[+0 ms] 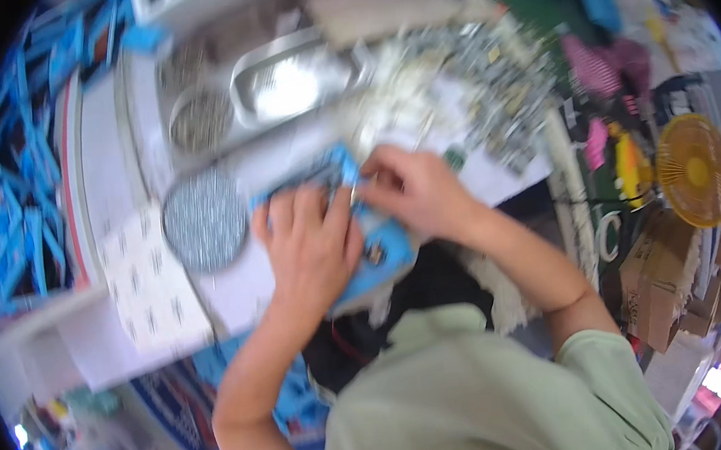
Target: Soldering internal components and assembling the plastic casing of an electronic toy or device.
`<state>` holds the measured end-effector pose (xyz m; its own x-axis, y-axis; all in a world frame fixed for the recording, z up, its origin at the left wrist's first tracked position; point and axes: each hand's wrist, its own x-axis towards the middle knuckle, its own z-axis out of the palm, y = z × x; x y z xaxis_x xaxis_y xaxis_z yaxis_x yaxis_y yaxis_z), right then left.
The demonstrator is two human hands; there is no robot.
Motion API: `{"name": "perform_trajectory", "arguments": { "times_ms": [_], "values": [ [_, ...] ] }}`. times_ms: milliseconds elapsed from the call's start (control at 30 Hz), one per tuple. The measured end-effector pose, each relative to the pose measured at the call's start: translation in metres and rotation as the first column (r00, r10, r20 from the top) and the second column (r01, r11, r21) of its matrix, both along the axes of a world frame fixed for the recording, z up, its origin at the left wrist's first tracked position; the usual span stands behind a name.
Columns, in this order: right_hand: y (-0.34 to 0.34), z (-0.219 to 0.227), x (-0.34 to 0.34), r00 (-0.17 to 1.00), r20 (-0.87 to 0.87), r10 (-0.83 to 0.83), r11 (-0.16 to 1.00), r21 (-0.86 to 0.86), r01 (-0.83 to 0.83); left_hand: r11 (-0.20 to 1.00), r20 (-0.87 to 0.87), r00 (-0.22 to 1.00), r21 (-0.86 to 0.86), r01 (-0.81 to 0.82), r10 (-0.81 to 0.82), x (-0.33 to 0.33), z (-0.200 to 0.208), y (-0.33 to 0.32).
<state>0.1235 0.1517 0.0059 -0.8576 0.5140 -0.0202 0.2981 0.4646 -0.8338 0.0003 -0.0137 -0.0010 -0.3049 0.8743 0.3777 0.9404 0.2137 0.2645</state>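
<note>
A blue block-like fixture [389, 248] lies in front of me, with small dark round metal details on its near right part. My left hand [306, 247] rests over its left part, fingers spread and slightly bent. The tip of its index finger is close to a small pale piece on the fixture. My right hand [413, 189] is closed in a pinch at that piece, from the right side. Blur and the fingers hide what the pinch holds. Left of the fixture sits a round dish [206, 221] filled with many thin, grey, pin-like metal pieces.
Behind are a shiny metal tray [282, 85] and a smaller round dish [201, 119]. Many small metal parts [499, 81] are heaped at back right. White printed paper [153, 280] lies at left, near blue strips [27, 188]. A yellow fan [696, 171] and cardboard box [661, 278] stand right.
</note>
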Motion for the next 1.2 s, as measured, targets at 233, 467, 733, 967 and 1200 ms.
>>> {"name": "perform_trajectory", "arguments": {
  "times_ms": [233,467,733,967,1200],
  "values": [
    [0.271,0.056,-0.036,0.834,-0.357,-0.421,0.684,0.479,0.550,1.000,-0.024,1.000,-0.020,0.003,-0.004,0.001,0.005,0.004],
    [0.479,0.020,-0.048,0.399,0.422,-0.814,0.547,0.788,0.282,0.999,-0.005,1.000,-0.049,-0.006,0.006,-0.001,0.001,0.000],
    [0.571,-0.032,-0.033,0.771,-0.254,-0.583,0.296,0.818,0.493,0.997,0.030,0.999,-0.070,-0.013,0.015,0.004,0.003,-0.004],
    [0.511,0.041,0.003,-0.029,-0.630,-0.776,0.287,-0.393,0.873,0.999,0.026,1.000,0.053,-0.006,0.004,0.002,0.003,0.004],
    [0.266,0.115,0.058,0.203,-0.855,-0.478,0.803,-0.331,0.495,0.922,0.078,0.995,0.378,-0.081,0.055,-0.020,0.007,-0.025]
  ]
}}
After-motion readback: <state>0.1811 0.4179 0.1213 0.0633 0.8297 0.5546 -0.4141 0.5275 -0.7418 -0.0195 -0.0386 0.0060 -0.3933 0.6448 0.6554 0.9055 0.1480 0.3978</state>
